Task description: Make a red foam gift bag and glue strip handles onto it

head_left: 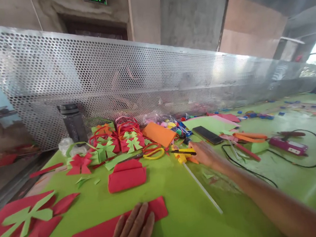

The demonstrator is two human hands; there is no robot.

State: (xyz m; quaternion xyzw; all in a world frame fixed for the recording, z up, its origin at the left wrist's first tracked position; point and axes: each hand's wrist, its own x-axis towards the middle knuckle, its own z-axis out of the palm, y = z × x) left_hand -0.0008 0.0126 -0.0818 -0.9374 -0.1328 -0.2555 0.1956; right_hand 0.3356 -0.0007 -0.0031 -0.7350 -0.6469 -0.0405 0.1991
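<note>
The left hand (131,232) lies flat, fingers spread, pressing a long red paper strip (103,235) onto the green table cover (180,215) at the near edge. The right hand (204,153) is extended across the table, fingers closed around a yellow-handled tool (186,151), its exact kind unclear. A thin white stick (203,189) lies just beside that wrist. A folded red paper piece (126,175) sits between the hands. Red and green paper bows (104,149) crowd the far side, near a black phone (207,135) and a dark bottle (73,122).
</note>
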